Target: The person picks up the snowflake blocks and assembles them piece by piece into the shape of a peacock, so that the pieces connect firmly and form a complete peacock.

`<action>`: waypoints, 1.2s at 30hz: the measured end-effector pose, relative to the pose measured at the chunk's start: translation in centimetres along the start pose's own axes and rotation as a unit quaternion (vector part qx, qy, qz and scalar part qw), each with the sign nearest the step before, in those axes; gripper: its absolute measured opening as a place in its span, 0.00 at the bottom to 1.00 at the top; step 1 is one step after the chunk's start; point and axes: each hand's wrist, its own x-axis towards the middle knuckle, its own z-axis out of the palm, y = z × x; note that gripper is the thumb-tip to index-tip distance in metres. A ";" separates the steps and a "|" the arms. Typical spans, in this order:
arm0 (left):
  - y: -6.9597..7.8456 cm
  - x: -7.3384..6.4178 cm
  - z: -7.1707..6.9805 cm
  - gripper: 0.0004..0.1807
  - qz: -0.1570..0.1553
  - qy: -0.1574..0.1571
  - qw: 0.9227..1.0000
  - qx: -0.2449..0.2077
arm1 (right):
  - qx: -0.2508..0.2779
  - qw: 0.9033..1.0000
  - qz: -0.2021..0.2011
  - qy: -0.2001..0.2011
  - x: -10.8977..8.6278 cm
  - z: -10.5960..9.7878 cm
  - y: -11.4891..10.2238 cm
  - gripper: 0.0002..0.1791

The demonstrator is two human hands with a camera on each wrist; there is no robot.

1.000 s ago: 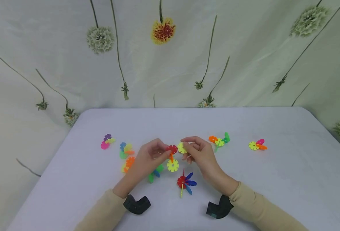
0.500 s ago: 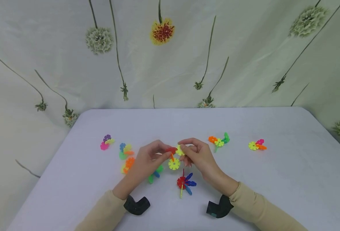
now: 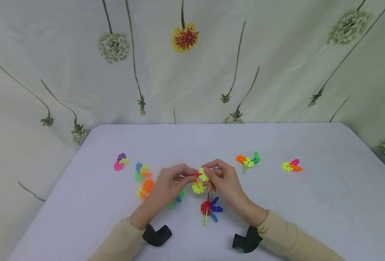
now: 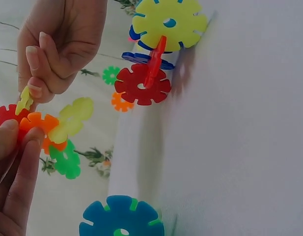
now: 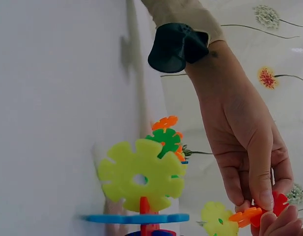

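In the head view my left hand (image 3: pixel 172 181) pinches a small cluster of notched plastic discs: a red disc (image 4: pixel 9 114), an orange disc (image 4: pixel 39 122) and a yellow disc (image 3: pixel 198 187) hanging below. A green disc (image 4: pixel 67 160) overlaps this cluster in the left wrist view. Between thumb and fingers, my right hand (image 3: pixel 225 183) pinches another yellow disc (image 3: pixel 204 175), its edge right at the red one. Below the hands, a larger piece of red, blue and yellow discs (image 3: pixel 207 208) stands on the table. My fingers hide part of the red disc.
Left of my hands lie several joined disc clusters, among them a purple-pink one (image 3: pixel 119 162), a blue-green one (image 3: pixel 142 172) and an orange one (image 3: pixel 148 185). An orange-green cluster (image 3: pixel 248 162) and a yellow-pink one (image 3: pixel 287 166) lie to the right on the white table (image 3: pixel 323 210).
My hands have come closer together. The yellow disc in my right hand has moved left to the red disc, which has turned edge-on to the head view.
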 end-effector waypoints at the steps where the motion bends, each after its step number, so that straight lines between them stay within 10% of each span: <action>1: 0.0 0.0 0.0 0.04 0.003 0.000 1.000 0.005 | 0.000 1.000 -0.001 0.001 0.0 0.1 0.1 0.10; 7: -0.5 -0.1 -0.1 0.04 0.004 0.000 1.000 0.025 | 0.005 1.000 -0.003 0.002 0.2 0.4 0.6 0.09; 18: -0.9 1.1 -0.8 0.05 -0.086 0.005 0.996 0.008 | -0.007 0.997 0.036 -0.062 1.1 -1.2 0.2 0.23; 28: -2.3 6.2 -4.0 0.10 -0.184 -0.042 0.978 0.091 | -0.068 0.994 0.051 -0.067 0.6 -5.4 0.3 0.23; 36: -4.8 8.9 -4.0 0.14 -0.281 -0.048 0.958 0.012 | -0.098 0.989 0.054 -0.101 -0.1 -7.7 1.8 0.21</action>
